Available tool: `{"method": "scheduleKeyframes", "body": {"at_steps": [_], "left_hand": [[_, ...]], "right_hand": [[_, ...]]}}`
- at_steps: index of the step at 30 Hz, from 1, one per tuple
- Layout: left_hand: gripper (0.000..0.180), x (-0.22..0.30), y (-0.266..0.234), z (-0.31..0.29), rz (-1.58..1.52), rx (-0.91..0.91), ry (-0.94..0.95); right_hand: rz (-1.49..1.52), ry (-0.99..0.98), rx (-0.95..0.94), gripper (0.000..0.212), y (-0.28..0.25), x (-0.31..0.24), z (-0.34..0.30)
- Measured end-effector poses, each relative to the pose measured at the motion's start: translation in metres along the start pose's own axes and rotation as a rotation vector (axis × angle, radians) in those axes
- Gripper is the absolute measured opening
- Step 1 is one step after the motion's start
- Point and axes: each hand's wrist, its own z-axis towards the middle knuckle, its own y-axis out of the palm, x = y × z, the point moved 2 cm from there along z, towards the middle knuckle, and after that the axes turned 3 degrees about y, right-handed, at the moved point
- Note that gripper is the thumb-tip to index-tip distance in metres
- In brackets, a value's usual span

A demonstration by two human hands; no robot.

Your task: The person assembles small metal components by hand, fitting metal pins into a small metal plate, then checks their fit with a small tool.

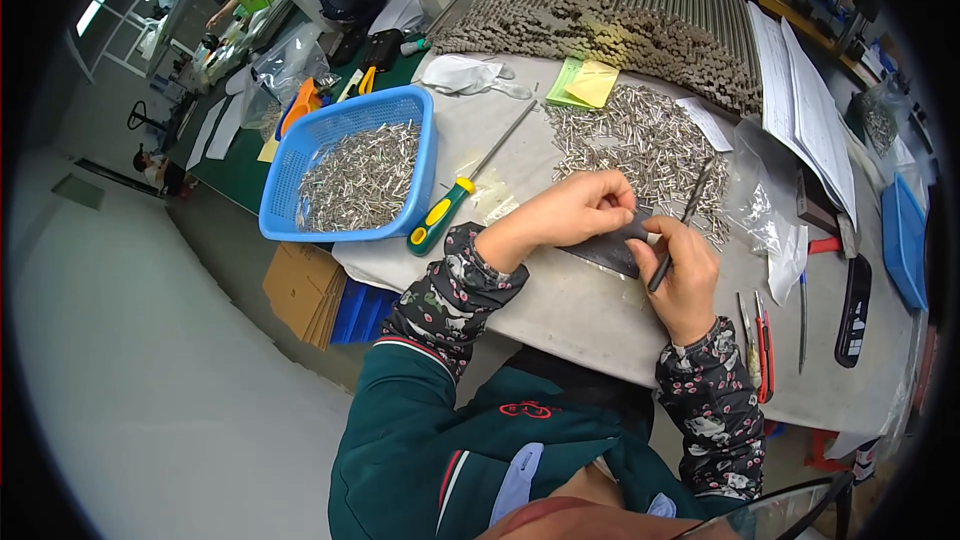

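Note:
My left hand point(580, 208) is closed in a pinch over a dark flat pad point(612, 252); whatever lies between its fingertips is too small to make out. Close beside it, my right hand point(690, 278) grips a slim dark tool like a file point(694, 198), tilted with its long end pointing away from me. Its thumb and index finger come near the left fingertips. Just beyond both hands spreads a loose heap of small silvery metal pins point(625, 140). To the left, a blue plastic basket point(428, 145) holds more such pins point(362, 180).
A green-and-yellow screwdriver point(440, 215) lies beside the basket. Stacked metal rods point(610, 25) fill the far side, with a white glove point(465, 75) and sticky notes point(590, 83) before them. At right are a red utility knife point(765, 350), a black case point(853, 312) and paper sheets point(800, 100).

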Motion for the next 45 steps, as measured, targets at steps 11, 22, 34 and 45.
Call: {"method": "scheduleKeyframes", "body": {"at_steps": [11,22,34,45], "left_hand": [[0.012,0.003,0.006,-0.022,-0.482,-0.028,-0.24],[0.01,0.0,-0.002,-0.039,-0.537,-0.005,-0.243],[0.009,0.013,-0.007,-0.064,-0.552,0.084,-0.176],[0.01,0.011,-0.014,-0.077,-0.574,0.064,-0.17]], "right_hand": [[-0.088,-0.04,0.061,0.031,0.013,-0.018,-0.001],[-0.083,-0.083,0.061,0.026,0.021,-0.045,0.001],[-0.11,-0.101,0.07,0.029,0.031,-0.071,-0.002],[-0.107,-0.136,0.082,0.031,0.046,-0.083,-0.004]]}}
